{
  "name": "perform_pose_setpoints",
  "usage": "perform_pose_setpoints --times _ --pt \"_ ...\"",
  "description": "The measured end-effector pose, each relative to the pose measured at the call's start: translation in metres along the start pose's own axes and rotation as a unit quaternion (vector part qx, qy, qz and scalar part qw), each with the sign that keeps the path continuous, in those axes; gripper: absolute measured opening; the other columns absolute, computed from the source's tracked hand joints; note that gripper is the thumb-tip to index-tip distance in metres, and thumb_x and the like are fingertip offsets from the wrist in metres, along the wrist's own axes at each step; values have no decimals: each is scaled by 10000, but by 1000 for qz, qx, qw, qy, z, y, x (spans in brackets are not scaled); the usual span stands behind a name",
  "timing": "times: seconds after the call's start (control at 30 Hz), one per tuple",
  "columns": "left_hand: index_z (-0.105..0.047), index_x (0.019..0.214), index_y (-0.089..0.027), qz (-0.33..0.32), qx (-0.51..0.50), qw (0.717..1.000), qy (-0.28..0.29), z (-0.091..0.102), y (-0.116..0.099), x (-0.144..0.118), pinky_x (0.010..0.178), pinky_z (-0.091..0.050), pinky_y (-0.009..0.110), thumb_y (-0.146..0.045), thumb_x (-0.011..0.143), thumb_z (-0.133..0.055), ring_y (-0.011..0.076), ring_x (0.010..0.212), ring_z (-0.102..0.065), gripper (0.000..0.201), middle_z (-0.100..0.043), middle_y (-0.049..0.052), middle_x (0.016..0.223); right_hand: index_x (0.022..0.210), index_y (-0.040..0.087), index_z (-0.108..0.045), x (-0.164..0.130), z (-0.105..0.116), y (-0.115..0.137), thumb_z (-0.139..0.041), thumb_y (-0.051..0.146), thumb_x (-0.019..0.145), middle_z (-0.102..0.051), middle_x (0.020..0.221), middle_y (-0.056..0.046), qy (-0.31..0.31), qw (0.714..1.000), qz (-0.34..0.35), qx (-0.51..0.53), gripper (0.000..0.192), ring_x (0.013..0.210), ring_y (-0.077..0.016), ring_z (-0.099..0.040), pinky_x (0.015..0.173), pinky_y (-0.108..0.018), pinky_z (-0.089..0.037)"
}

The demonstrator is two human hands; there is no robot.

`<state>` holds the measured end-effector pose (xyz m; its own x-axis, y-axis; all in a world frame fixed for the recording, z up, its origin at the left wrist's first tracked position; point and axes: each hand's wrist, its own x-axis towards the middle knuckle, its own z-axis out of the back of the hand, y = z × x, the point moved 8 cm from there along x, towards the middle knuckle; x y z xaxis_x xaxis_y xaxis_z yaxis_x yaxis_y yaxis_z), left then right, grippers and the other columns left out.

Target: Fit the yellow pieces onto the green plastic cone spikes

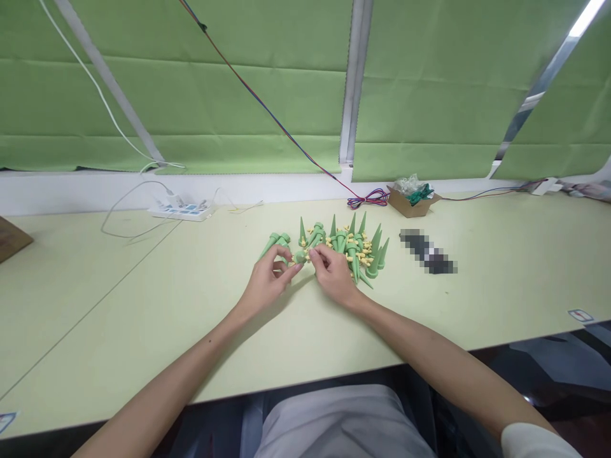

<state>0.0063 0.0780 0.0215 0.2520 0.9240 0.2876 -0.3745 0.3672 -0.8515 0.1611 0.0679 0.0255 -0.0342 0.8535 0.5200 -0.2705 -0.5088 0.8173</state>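
Your left hand (pixel 267 280) and right hand (pixel 334 273) meet palms-down on the pale green worktop (pixel 143 305), forearms angled inward. Both grips are pinched, thumb to fingertips, on one small green plastic cone spike (pixel 300 256) between them, just in front of the pile of green spikes (pixel 353 248). Small open cardboard box (pixel 411 202) behind holds crumpled clear plastic and green bits.

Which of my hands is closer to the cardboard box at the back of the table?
Right. The right hand lies in front of the cardboard box and to its left, by the green spikes. The left hand is farther left.
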Motion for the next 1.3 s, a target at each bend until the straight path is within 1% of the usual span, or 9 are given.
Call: perform_pose_setpoints --times 0.1,0.27,0.37,0.53,0.63,0.77,0.97,1.13,1.3 --pt "-522 822 -216 18 -35 999 21 -2 3 1 487 -422 248 -513 912 -630 123 494 -513 329 -517 -39 586 727 220 -434 1 3 1 -434 453 1008 -369 623 46 -4 1000 3 -8 364 570 -122 -349 581 -279 -290" --pt "-619 713 -167 90 -142 978 125 -21 9 0 482 -472 293 -660 938 -502 157 516 -579 554 -592 43 613 746 221 -459 0 0 4 -428 438 1011 -393 629 41 20 999 19 -19 344 574 -126 -364 592 -279 -308" --pt "-634 717 -150 122 -186 966 130 -25 13 -1 475 -476 285 -679 911 -541 151 535 -585 571 -617 63 669 751 222 -472 -1 -4 4 -430 420 1012 -399 628 40 45 999 19 -20 331 568 -126 -358 585 -279 -306" --pt "-659 778 -150 112 -202 962 143 -27 17 -3 497 -476 280 -641 920 -567 137 530 -558 519 -605 47 644 739 222 -455 -2 -5 4 -449 396 1007 -385 624 43 55 998 25 -1 319 569 -124 -350 574 -277 -290" --pt "-625 750 -162 99 -200 963 151 -28 15 -4 513 -478 291 -616 918 -591 145 538 -565 486 -593 33 617 727 221 -437 -3 -5 3 -456 390 1002 -375 625 44 50 998 22 6 324 572 -123 -349 574 -276 -286" --pt "-590 701 -179 67 -152 976 141 -24 8 -4 541 -482 309 -579 905 -628 146 507 -566 451 -603 19 594 701 222 -399 -2 -6 1 -454 390 998 -345 619 48 47 999 14 13 346 574 -122 -340 575 -278 -278" --pt "-577 706 -184 2 -44 995 85 -14 -3 -4 571 -463 289 -457 925 -631 139 541 -569 354 -595 -5 603 675 220 -381 -1 -7 -3 -460 396 982 -327 615 49 42 999 -1 28 362 568 -119 -323 558 -278 -261" --pt "-515 632 -184 -118 76 990 2 -4 -13 -4 533 -421 254 -381 919 -635 132 606 -511 368 -511 -9 612 659 217 -395 0 -9 -7 -458 419 968 -341 602 48 48 998 -21 38 374 562 -115 -319 544 -273 -259" --pt "-671 919 -179 -231 120 965 -27 -1 -24 -10 503 -466 230 -291 937 -604 113 649 -549 132 -646 53 922 642 212 -413 2 -12 -11 -462 438 950 -354 586 46 74 995 -47 56 385 554 -113 -331 539 -273 -257"
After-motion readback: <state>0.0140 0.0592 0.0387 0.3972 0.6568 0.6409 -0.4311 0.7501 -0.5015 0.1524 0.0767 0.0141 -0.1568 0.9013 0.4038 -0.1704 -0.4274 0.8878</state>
